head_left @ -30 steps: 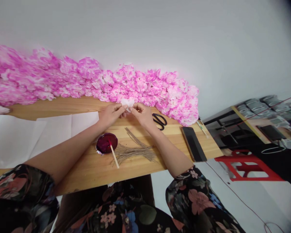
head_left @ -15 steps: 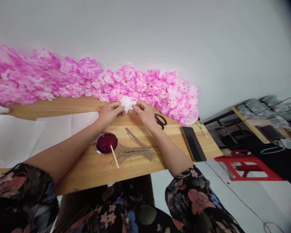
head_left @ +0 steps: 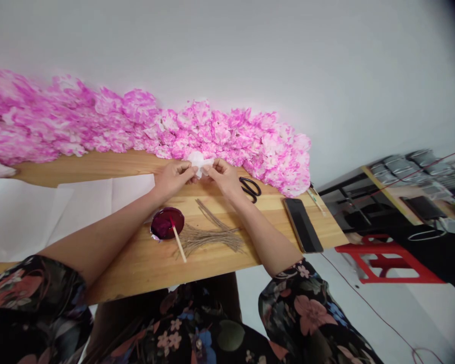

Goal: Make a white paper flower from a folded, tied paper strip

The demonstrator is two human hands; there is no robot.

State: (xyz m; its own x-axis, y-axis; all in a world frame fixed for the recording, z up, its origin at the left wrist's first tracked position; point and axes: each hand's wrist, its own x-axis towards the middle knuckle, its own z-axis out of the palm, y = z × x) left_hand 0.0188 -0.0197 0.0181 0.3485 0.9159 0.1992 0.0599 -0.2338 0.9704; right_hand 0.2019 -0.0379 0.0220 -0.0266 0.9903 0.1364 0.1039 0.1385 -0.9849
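Observation:
Between my two hands is a small white paper flower (head_left: 197, 160), held over the table's far half. My left hand (head_left: 175, 177) pinches its left side between thumb and fingers. On the other side, my right hand (head_left: 223, 177) pinches the right edge. Part of the paper is hidden behind my fingertips. Nearer to me, a dish of dark magenta dye (head_left: 163, 223) has a wooden stick (head_left: 179, 242) leaning in it. Thin brown stems (head_left: 212, 237) lie in a loose bundle beside the dish. Black-handled scissors (head_left: 251, 189) rest just right of my right hand.
Pink and white paper flowers (head_left: 220, 126) are heaped along the wall. White paper sheets (head_left: 94, 199) cover the left of the wooden table (head_left: 144, 273). A phone (head_left: 302, 225) lies near the right end. A red plastic stool (head_left: 390, 263) stands on the floor to the right.
My right hand has shifted slightly left, closer to my left hand, and the white paper between them has changed shape a little. Everything else stays put.

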